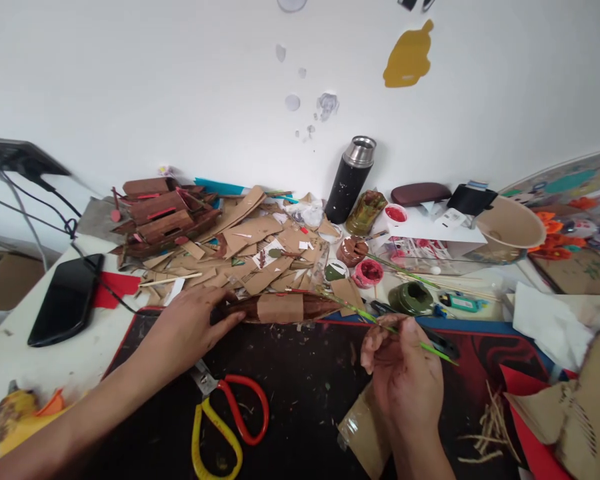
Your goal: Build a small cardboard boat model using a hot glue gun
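Beyond the dark mat lies a long brown painted cardboard piece (320, 307), with a bare cardboard patch at its middle. My left hand (190, 327) grips its left end between thumb and fingers. A thin green paintbrush (440, 353) is pinched in my right hand (403, 363); its tip end reaches toward the right part of the brown piece. Whether the bristles touch it is too small to tell. Jars of brown paint (353, 250), pink paint (369, 273) and dark green paint (411, 297) stand just behind.
Scissors (230, 393) with red and yellow handles lie on the mat (295, 380). Cardboard scraps (250, 233), a brown model (163, 213) and a black flask (350, 180) sit behind. A phone (67, 300) is at left, a bowl (510, 223) at right.
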The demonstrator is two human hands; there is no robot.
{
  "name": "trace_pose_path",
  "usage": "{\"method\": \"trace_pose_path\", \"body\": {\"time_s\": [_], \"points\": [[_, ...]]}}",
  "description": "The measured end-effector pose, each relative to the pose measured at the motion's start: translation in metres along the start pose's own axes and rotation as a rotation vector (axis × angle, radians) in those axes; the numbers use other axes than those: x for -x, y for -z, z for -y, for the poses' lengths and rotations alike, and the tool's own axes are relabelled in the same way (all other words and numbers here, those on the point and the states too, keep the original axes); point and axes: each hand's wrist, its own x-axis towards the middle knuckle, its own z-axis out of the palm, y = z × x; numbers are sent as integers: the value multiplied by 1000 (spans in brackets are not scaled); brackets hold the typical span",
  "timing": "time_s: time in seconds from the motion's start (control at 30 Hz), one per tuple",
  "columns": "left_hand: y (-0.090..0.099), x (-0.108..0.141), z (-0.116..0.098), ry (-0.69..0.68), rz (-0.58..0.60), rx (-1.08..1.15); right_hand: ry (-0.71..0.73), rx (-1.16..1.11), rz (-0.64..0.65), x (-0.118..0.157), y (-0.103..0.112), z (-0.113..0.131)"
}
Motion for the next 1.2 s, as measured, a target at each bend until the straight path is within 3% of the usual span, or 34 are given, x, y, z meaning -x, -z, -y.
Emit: {"method": "trace_pose_path", "body": {"time_s": [0.17,0.43,0.77,1.03,1.2], "points": [[-2,12,-9,28,45,71,7,10,-3,0,1,0],[-8,22,-15,37,-4,126,-7,30,25,1,0,-1],[-11,27,-13,-77,-181,161,-36,6,59,1,0,-6],[16,26,-27,-239,-376,56,-32,-49,188,17,-15,2],[27,24,-35,-260,-463,-109,-49,-89,281,32,-26,2]]}}
